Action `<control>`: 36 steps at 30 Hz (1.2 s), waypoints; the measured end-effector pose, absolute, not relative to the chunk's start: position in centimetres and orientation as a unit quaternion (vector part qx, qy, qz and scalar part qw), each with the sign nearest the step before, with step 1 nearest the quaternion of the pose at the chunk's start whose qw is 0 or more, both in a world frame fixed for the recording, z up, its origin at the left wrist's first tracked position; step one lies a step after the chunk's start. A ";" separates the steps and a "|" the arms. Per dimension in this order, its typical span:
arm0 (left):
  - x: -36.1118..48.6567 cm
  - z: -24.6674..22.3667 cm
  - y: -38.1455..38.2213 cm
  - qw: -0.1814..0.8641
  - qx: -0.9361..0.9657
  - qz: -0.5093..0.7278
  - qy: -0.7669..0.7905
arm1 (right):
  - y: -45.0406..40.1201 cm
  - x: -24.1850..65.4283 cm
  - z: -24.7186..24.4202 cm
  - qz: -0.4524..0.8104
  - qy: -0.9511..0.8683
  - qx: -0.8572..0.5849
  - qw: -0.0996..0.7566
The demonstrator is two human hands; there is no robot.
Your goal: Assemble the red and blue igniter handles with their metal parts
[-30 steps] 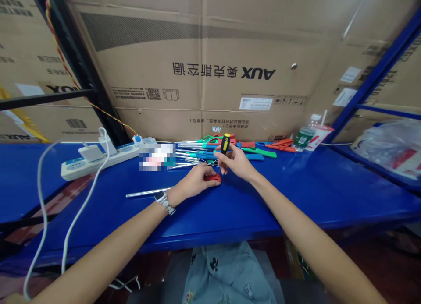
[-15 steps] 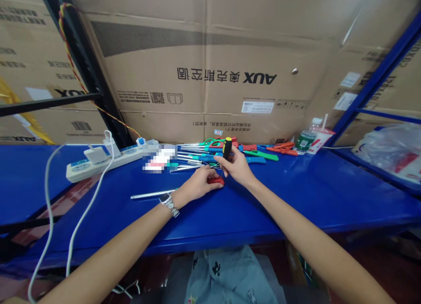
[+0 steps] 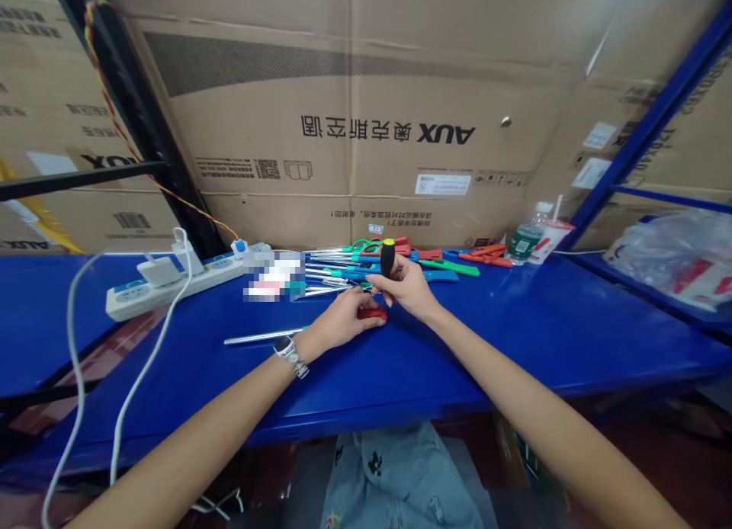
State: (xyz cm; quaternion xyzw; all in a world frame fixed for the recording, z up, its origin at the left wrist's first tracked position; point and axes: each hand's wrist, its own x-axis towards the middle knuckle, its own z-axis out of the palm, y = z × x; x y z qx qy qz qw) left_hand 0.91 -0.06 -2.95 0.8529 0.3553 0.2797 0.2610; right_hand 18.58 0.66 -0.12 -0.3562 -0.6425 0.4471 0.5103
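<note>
My right hand (image 3: 407, 286) is closed around the black handle of a screwdriver (image 3: 388, 259) with a yellow end. It is held upright, its tip down by a red handle (image 3: 373, 313). My left hand (image 3: 341, 315) wraps round that handle and presses it on the table. A metal tube with a green collar (image 3: 263, 336) comes out from under the left wrist; it looks like one long-nosed lighter with the red handle. Behind my hands lie several similar long-nosed lighters (image 3: 449, 267) with green, blue and red handles. The exact point where the screwdriver tip meets the handle is hidden by my fingers.
A white power strip (image 3: 188, 279) with plugs and cables lies on the blue table (image 3: 515, 338) at left. Orange handles (image 3: 489, 255), a plastic bottle (image 3: 524, 238) and a cup (image 3: 552, 241) stand at back right. A large cardboard box (image 3: 389, 72) forms the back wall.
The screwdriver handle has turned, showing mostly black on the side now. Both hands keep their places on the red handle and screwdriver. The whole view has shifted slightly.
</note>
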 end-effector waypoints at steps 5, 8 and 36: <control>0.9 -3.0 -0.1 0.266 0.853 0.283 0.350 | 0.1 19.5 0.5 0.485 -0.672 -0.325 0.455; 0.8 -3.0 -0.1 0.264 0.852 0.285 0.350 | 0.5 20.5 1.0 0.508 -0.693 -0.301 0.414; 0.7 -0.5 -2.1 0.050 0.904 0.241 0.349 | -3.7 26.6 -0.1 0.004 -0.825 -0.559 0.081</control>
